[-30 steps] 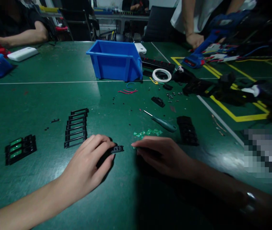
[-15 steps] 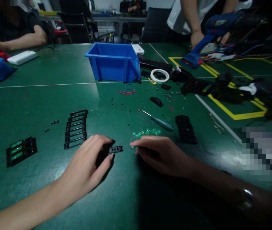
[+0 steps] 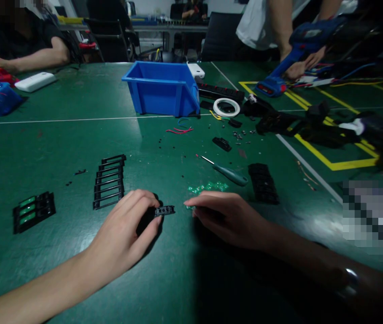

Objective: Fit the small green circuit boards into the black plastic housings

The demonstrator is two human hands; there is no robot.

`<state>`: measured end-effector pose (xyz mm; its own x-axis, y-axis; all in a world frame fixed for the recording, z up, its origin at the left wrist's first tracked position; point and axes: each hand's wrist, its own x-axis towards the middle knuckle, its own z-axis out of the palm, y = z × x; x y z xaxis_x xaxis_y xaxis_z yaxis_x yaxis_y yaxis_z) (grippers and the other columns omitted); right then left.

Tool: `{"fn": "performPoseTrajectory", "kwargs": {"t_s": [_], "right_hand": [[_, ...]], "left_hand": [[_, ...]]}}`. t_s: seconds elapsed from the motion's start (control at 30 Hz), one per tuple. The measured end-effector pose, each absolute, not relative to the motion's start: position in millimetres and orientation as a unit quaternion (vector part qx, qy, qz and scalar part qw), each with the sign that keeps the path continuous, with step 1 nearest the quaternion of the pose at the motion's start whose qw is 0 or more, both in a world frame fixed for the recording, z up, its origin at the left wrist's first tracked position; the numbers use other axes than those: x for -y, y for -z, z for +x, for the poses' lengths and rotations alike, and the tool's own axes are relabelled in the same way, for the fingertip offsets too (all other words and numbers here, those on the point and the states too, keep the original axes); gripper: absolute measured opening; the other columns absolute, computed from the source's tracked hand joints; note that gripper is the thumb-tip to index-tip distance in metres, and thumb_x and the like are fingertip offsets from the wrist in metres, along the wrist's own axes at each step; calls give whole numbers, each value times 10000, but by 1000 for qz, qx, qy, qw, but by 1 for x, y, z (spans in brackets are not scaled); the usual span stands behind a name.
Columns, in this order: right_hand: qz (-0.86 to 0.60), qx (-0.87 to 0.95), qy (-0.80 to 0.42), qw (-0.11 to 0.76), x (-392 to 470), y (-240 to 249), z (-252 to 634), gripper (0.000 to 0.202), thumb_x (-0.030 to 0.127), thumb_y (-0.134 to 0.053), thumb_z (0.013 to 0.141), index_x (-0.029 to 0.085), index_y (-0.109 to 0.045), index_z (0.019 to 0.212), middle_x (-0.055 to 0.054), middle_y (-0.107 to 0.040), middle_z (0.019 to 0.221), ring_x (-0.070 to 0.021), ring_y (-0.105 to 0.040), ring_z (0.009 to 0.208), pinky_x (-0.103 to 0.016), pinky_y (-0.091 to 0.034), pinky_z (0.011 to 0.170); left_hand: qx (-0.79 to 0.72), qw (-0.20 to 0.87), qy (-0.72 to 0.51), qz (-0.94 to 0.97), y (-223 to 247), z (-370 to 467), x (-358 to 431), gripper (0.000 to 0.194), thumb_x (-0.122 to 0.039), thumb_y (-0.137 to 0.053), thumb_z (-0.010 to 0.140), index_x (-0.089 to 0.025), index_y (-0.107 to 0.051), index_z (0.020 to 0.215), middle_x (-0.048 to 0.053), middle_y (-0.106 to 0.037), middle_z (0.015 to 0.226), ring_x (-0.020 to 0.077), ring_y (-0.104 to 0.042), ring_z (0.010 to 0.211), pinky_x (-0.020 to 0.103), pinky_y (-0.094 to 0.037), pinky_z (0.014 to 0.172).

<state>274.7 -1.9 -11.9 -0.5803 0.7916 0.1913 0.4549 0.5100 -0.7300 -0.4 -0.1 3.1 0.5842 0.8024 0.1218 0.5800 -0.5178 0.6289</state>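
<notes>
At far right, a person's hands (image 3: pixel 295 70) have come closer together by the wires (image 3: pixel 316 82); ours hold nearly the same places. Near the middle, our left hand (image 3: pixel 123 225) pinches one black part (image 3: pixel 165 210) between finger and thumb, and our right hand (image 3: pixel 233 218) pinches one green board (image 3: pixel 190 207), just apart from it. We count three green strips in the left holder (image 3: pixel 44 207), one rack (image 3: pixel 109 182), one screwdriver (image 3: pixel 230 174), one blue bin (image 3: pixel 160 94) and one white ring (image 3: pixel 227 108). The table (image 3: pixel 59 148) is green, with chairs (image 3: pixel 108 40) beyond.
</notes>
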Motion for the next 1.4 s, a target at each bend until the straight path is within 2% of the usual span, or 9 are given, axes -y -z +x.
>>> {"fn": "performPoseTrajectory", "kwargs": {"t_s": [1.4], "right_hand": [[-370, 831, -321, 263, 2, 13, 275, 295, 115, -561, 957, 157, -651, 1235, -39, -679, 936, -128, -578, 754, -246, -440, 701]], "left_hand": [[-406, 258, -192, 855, -4, 0, 0, 137, -206, -532, 1004, -187, -602, 1121, 71, -586, 1158, 215, -541, 1078, 367, -447, 945]]}}
